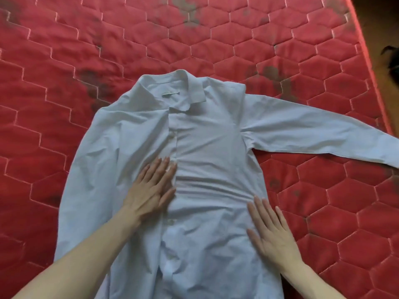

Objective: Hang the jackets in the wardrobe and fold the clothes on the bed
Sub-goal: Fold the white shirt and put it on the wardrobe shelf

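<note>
A pale blue long-sleeved shirt (pixel 207 139) lies front up on the red quilted mattress (pixel 86 50), collar pointing away from me. One sleeve stretches out to the right; the other sleeve lies along the left side of the body. My left hand (pixel 151 188) rests flat on the button placket at mid-chest, fingers spread. My right hand (pixel 272 231) presses flat on the shirt's right side near the waist, fingers apart. Neither hand grips the cloth. Creases run across the fabric between the two hands.
The mattress has dark stains in several places and its right edge (pixel 367 61) drops to a brown floor. A dark object (pixel 391 59) lies on the floor at the far right.
</note>
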A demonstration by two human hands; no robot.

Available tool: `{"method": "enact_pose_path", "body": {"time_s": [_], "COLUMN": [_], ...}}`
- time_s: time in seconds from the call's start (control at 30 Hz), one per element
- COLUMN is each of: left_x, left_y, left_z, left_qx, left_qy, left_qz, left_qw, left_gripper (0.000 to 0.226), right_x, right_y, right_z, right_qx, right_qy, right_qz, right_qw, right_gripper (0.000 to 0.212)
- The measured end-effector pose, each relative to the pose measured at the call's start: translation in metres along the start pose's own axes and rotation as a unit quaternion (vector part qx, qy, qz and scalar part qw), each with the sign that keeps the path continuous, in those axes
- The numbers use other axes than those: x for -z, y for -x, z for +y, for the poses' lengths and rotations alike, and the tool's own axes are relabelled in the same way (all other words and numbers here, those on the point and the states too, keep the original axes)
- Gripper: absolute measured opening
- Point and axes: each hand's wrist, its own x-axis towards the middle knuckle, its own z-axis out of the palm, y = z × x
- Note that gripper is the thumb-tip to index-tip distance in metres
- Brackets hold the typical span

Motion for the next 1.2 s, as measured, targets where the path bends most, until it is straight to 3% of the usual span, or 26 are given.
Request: {"method": "enact_pose_path", "body": {"time_s": [0.1, 0.2, 0.3, 0.37, 0.4, 0.5, 0.53, 0.67, 0.77, 0.9, 0.97, 1.07, 1.13, 1.2], "left_x": [0.009, 0.026, 0.047, 0.056, 0.057, 0.055, 0.057, 0.089, 0.132, 0.186, 0.193, 0.167, 0.136, 0.108], "left_y": [0.018, 0.04, 0.051, 0.056, 0.059, 0.065, 0.064, 0.059, 0.052, 0.039, 0.035, 0.048, 0.069, 0.091], "left_z": [-0.021, -0.042, -0.068, -0.094, -0.107, -0.139, -0.147, -0.199, -0.264, -0.328, -0.339, -0.344, -0.343, -0.342], "left_qx": [-0.001, 0.191, 0.462, 0.556, 0.563, 0.493, 0.459, 0.43, 0.386, 0.235, 0.196, 0.231, 0.231, 0.176], "left_qy": [-0.01, 0.016, 0.107, 0.162, 0.182, 0.235, 0.268, 0.4, 0.28, 0.086, 0.069, 0.113, 0.125, 0.1], "left_qz": [0.062, 0.146, 0.15, 0.095, 0.058, 0.005, 0.009, 0.105, 0.038, -0.057, -0.084, -0.131, -0.163, -0.121], "left_qw": [0.998, 0.97, 0.867, 0.81, 0.804, 0.838, 0.847, 0.802, 0.878, 0.967, 0.975, 0.957, 0.951, 0.972], "left_gripper": [0.06, 0.058, 0.054, 0.058, 0.059, 0.027, 0.027, 0.037, 0.036, 0.047, 0.056, 0.067, 0.064, 0.044], "right_x": [0.011, 0.022, 0.029, 0.033, 0.036, 0.047, 0.048, 0.037, 0.043, 0.049, 0.049, 0.056, 0.067, 0.085], "right_y": [-0.01, -0.039, -0.089, -0.132, -0.157, -0.226, -0.246, -0.277, -0.281, -0.285, -0.285, -0.286, -0.282, -0.285], "right_z": [-0.013, -0.048, -0.102, -0.143, -0.163, -0.214, -0.223, -0.235, -0.234, -0.234, -0.235, -0.237, -0.239, -0.251], "right_qx": [0.014, 0.063, 0.089, 0.076, 0.06, -0.021, -0.058, -0.146, -0.159, -0.161, -0.163, -0.166, -0.147, -0.068], "right_qy": [0.017, 0.013, -0.032, -0.061, -0.075, -0.099, -0.103, -0.088, -0.093, -0.1, -0.116, -0.109, -0.096, -0.098], "right_qz": [0.022, 0.062, 0.07, 0.072, 0.074, 0.055, 0.038, -0.036, -0.088, -0.118, -0.123, -0.153, -0.077, 0.082], "right_qw": [1.0, 0.996, 0.993, 0.993, 0.993, 0.993, 0.992, 0.985, 0.979, 0.975, 0.972, 0.968, 0.982, 0.989], "right_gripper": [0.065, 0.06, 0.059, 0.058, 0.058, 0.061, 0.065, 0.078, 0.075, 0.078, 0.077, 0.086, 0.092, 0.071]}}
